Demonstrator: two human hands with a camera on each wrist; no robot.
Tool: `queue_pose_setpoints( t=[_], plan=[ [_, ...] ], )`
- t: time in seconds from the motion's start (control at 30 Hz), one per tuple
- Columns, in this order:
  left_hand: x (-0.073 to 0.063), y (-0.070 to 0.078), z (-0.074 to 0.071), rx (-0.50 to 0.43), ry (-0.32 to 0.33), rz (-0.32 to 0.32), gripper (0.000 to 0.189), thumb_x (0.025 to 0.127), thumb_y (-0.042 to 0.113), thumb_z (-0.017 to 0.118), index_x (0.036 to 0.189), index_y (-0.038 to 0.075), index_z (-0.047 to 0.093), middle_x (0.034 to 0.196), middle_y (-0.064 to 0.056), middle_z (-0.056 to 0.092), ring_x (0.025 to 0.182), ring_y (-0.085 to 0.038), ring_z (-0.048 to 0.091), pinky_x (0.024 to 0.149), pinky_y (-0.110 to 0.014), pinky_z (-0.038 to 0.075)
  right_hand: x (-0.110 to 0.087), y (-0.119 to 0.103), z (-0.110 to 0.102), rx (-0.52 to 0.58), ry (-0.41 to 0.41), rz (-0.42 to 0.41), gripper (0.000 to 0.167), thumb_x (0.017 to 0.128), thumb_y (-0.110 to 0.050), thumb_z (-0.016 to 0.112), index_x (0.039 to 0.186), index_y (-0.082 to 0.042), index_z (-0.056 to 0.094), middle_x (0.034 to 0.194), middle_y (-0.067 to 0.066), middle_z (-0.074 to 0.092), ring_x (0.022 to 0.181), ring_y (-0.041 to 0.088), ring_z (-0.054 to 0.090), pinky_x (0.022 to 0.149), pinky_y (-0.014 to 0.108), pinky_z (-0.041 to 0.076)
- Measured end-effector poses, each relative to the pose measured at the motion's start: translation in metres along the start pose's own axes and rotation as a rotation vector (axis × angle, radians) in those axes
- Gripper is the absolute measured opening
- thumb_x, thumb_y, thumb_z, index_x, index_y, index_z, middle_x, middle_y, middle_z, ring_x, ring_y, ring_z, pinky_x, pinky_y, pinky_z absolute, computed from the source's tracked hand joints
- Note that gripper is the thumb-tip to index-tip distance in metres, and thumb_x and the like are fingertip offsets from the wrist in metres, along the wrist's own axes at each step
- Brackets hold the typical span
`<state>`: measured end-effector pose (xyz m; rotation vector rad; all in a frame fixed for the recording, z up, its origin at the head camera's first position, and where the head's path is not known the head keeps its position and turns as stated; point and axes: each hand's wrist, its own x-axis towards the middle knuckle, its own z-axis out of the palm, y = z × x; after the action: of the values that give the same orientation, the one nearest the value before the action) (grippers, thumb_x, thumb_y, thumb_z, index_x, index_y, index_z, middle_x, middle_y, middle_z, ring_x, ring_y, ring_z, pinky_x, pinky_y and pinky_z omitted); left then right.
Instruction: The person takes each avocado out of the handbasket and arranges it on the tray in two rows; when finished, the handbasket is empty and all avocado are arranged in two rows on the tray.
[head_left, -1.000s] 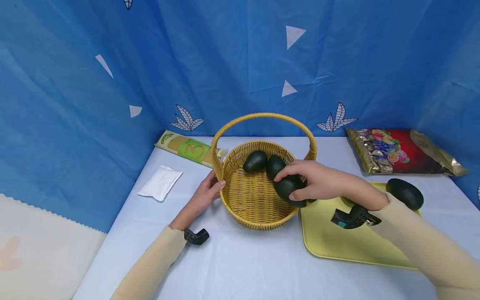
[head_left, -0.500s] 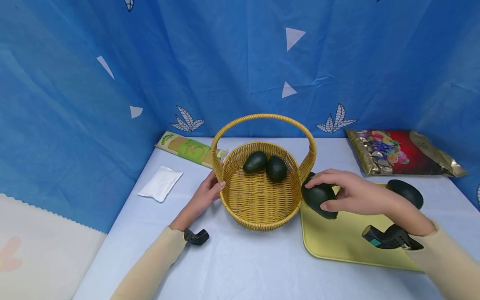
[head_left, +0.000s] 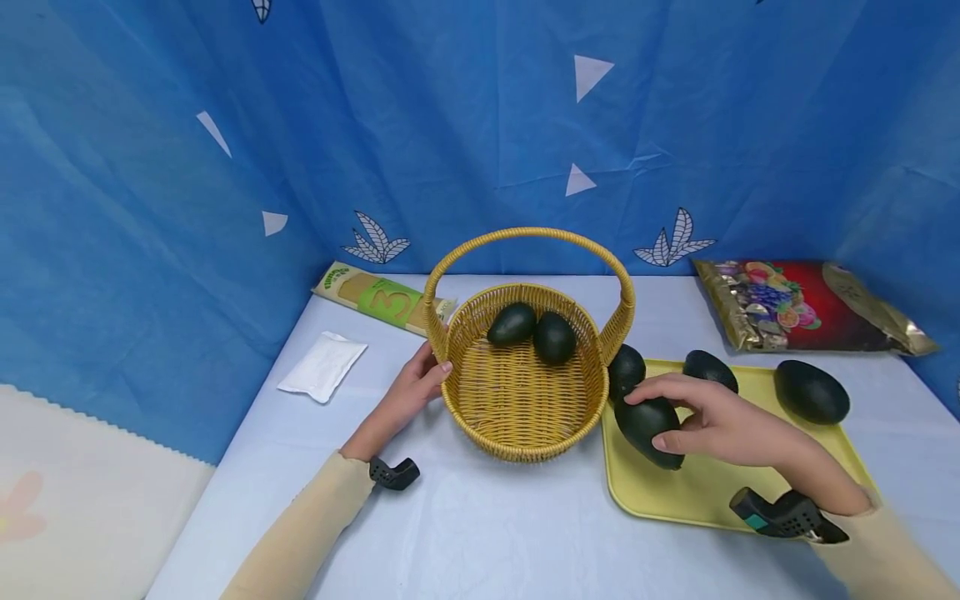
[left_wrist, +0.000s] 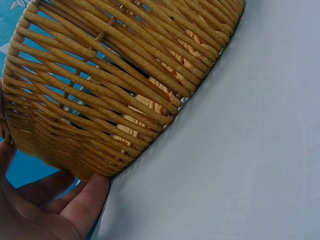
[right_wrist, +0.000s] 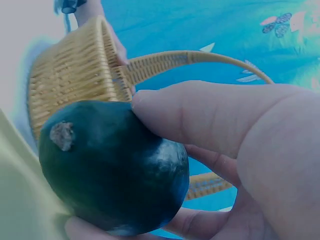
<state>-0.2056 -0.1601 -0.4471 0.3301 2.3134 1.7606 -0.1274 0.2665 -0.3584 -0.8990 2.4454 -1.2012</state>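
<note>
A yellow wicker basket [head_left: 525,400] with a tall arched handle stands mid-table. Two dark green avocados, one on the left [head_left: 512,323] and one on the right [head_left: 554,338], lie at its far side. My left hand [head_left: 415,385] grips the basket's left side, thumb at the rim; its fingers show against the weave in the left wrist view. With thumb and fingers, my right hand [head_left: 720,421] holds another avocado [head_left: 647,433] low over the left part of the yellow tray [head_left: 675,496]. In the right wrist view, that avocado's stem scar faces the camera.
Other avocados lie along the tray's back: one by the basket [head_left: 624,371], one in the middle [head_left: 711,369] and one at the right corner [head_left: 812,392]. Behind stands a red and gold bag [head_left: 810,304]. A green-labelled packet [head_left: 382,298] and white sachet [head_left: 322,367] lie left.
My right hand has carried the avocado out of the basket, rightward past its rim and down over the tray. My left hand has stayed on the basket.
</note>
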Motion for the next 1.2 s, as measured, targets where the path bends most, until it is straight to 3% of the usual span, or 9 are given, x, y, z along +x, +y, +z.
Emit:
queue_pose_setpoints(
  t=[0.4,0.6,0.8,1.0,1.1,1.2],
  plan=[
    [0.001,-0.002,0.000,-0.003,-0.006,0.014,0.069,0.106,0.027,0.050,0.165,0.022,0.015,0.162,-0.026,0.035,0.138,-0.044,0.051,0.099,-0.043,0.059,0.000,0.015,0.018,0.063,-0.053,0.073,0.042,0.094,-0.015,0.073,0.135,-0.012,0.061,0.140,0.024,0.057,0.112,-0.008,0.052,0.070,0.026,0.060],
    [0.000,0.000,0.001,0.015,0.004,-0.002,0.068,0.107,0.027,0.050,0.165,0.028,0.015,0.164,-0.021,0.033,0.142,-0.041,0.048,0.101,-0.044,0.057,0.001,0.021,0.023,0.063,-0.075,0.105,0.044,0.094,-0.018,0.073,0.135,-0.012,0.060,0.141,0.023,0.056,0.112,-0.008,0.052,0.070,0.026,0.059],
    [0.003,0.000,0.002,0.013,-0.002,0.002,0.068,0.107,0.028,0.051,0.165,0.033,0.015,0.165,-0.019,0.033,0.143,-0.039,0.047,0.102,-0.046,0.057,0.001,0.025,0.025,-0.018,-0.064,0.065,0.041,0.095,-0.020,0.072,0.134,-0.015,0.062,0.137,0.020,0.060,0.114,-0.009,0.052,0.073,0.024,0.056],
    [0.002,-0.001,0.001,0.012,0.003,0.006,0.068,0.106,0.028,0.051,0.165,0.031,0.016,0.163,-0.020,0.035,0.142,-0.040,0.048,0.101,-0.045,0.057,0.000,0.027,0.021,-0.067,-0.078,0.016,0.043,0.096,-0.018,0.071,0.138,-0.013,0.061,0.138,0.020,0.061,0.117,-0.009,0.053,0.081,0.022,0.056],
    [0.002,-0.001,0.001,0.019,0.004,0.004,0.069,0.106,0.028,0.051,0.165,0.030,0.015,0.164,-0.020,0.034,0.143,-0.040,0.047,0.102,-0.045,0.057,-0.001,0.027,0.018,-0.035,-0.115,0.053,0.048,0.097,-0.019,0.070,0.142,-0.010,0.057,0.142,0.024,0.057,0.114,-0.003,0.060,0.082,0.023,0.058],
    [0.001,-0.002,0.000,0.028,0.005,0.006,0.069,0.106,0.027,0.050,0.165,0.027,0.014,0.164,-0.021,0.033,0.144,-0.041,0.045,0.103,-0.046,0.056,0.000,0.027,0.016,-0.021,-0.131,0.073,0.052,0.096,-0.019,0.070,0.144,-0.006,0.054,0.145,0.027,0.055,0.110,0.013,0.068,0.083,0.024,0.059]
  ],
)
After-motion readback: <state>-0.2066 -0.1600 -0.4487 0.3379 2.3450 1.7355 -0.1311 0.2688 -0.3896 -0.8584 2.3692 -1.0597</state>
